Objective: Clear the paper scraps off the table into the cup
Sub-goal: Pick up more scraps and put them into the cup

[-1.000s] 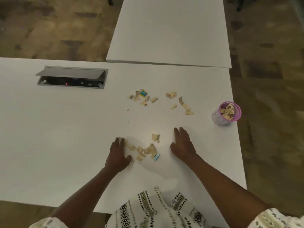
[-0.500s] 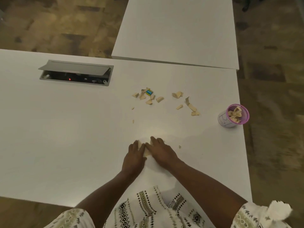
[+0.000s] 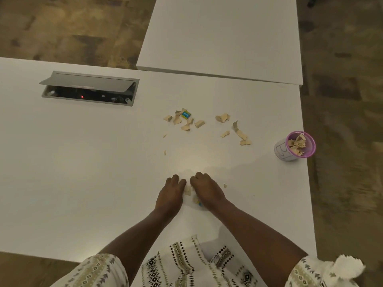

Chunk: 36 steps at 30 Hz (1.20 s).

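On table, near edge: left hand and right hand, fingers curled, squeeze gathered scraps between them. Loose scraps at 12 o'clock; cup at 2.

On my feed: table white. Paper scraps tan; blue-yellow scrap at centre. Cup at right, white with pink-purple rim. Hatch at upper left grey, red light inside. Garment white with black-olive geometric print. Floor mottled brown.
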Each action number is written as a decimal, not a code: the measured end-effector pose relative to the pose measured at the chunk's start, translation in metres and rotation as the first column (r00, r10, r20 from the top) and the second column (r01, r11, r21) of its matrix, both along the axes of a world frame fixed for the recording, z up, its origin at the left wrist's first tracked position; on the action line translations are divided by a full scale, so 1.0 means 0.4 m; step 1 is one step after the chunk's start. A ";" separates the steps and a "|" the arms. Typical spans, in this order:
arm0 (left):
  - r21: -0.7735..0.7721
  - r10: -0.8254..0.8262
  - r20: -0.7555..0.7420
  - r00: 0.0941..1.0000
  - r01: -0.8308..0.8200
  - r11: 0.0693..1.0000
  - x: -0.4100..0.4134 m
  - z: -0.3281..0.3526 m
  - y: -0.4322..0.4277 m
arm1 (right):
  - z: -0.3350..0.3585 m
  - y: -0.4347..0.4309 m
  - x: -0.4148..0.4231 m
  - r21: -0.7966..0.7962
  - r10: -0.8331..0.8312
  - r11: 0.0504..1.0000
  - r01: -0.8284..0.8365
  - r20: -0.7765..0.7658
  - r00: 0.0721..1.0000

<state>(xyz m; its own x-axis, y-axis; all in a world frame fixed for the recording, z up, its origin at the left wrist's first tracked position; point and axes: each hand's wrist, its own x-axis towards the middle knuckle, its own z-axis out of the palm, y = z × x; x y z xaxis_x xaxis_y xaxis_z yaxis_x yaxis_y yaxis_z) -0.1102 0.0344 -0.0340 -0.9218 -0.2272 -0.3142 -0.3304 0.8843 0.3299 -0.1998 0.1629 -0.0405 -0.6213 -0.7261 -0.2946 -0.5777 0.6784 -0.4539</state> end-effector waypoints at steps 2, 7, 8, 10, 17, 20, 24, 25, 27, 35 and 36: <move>0.006 0.011 -0.009 1.000 -0.011 1.000 -0.015 0.001 -0.003 | 0.005 0.005 -0.024 -0.039 -0.231 0.970 0.239 0.138 0.963; 0.207 0.317 0.007 0.948 -0.312 0.927 -0.075 0.011 -0.011 | 0.037 0.057 -0.101 -0.074 -0.574 0.712 0.698 0.511 0.640; 0.263 0.398 0.027 0.917 -0.390 0.882 -0.090 0.016 -0.009 | 0.044 0.073 -0.115 -0.067 -0.593 0.654 0.753 0.572 0.566; 0.368 0.501 0.055 0.864 -0.484 0.794 -0.126 0.030 0.006 | 0.057 0.109 -0.141 -0.049 -0.608 0.537 0.842 0.670 0.426; 0.648 0.524 0.122 0.843 -0.468 0.601 -0.307 0.118 0.143 | 0.122 0.243 -0.257 -0.107 -0.597 0.301 0.948 0.754 0.275; 0.726 0.465 0.106 0.879 -0.388 0.568 -0.403 0.163 0.239 | 0.156 0.323 -0.317 -0.162 -0.644 0.244 0.956 0.710 0.285; 0.754 0.382 0.042 0.923 -0.281 0.594 -0.526 0.209 0.369 | 0.189 0.428 -0.394 -0.245 -0.806 0.241 0.939 0.488 0.335; 0.749 0.358 0.024 0.933 -0.254 0.612 -0.554 0.216 0.399 | 0.192 0.451 -0.412 -0.250 -0.843 0.263 0.932 0.410 0.348; 0.735 0.316 -0.015 0.948 -0.204 0.646 -0.602 0.225 0.450 | 0.196 0.488 -0.442 -0.233 -0.889 0.291 0.928 0.294 0.352; 0.594 0.116 -0.064 0.991 -0.056 0.803 -0.704 0.224 0.532 | 0.235 0.543 -0.513 -0.225 -0.867 0.362 0.904 0.276 0.416; 0.580 0.095 -0.077 0.992 -0.033 0.814 -0.705 0.223 0.528 | 0.238 0.544 -0.513 -0.220 -0.861 0.375 0.901 0.278 0.426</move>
<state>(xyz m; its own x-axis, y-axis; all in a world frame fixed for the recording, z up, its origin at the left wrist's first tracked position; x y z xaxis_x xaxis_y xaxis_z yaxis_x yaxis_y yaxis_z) -0.3924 0.2458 0.0554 -0.9445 -0.0922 -0.3153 -0.3179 0.4993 0.8060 -0.4050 0.3804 0.0547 -0.9438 0.1609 -0.2887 0.3261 0.5954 -0.7343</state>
